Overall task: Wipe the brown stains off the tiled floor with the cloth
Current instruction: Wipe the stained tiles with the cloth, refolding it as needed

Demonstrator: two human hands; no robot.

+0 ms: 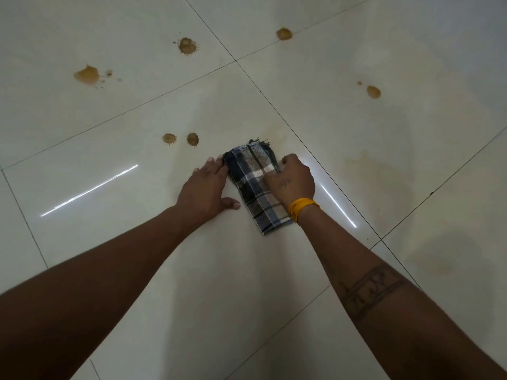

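Note:
A folded plaid cloth [253,185], blue, black and white, lies flat on the pale tiled floor [274,270]. My left hand [207,189] lies flat on the floor with straight fingers, its fingertips touching the cloth's left edge. My right hand [293,181], with a yellow band at the wrist, rests on the cloth's right side, fingers curled over that edge. Two small brown stains [169,138] [192,139] sit just left of the cloth's far end. Larger brown stains lie farther off: one at the left [87,75], one in the middle [187,45], one at the back [284,34], one at the right [373,91].
Dark grout lines [274,111] cross the glossy floor. Faint yellowish smears [370,163] show on the tile to the right of the cloth. Bright light streaks reflect on the floor beside both hands.

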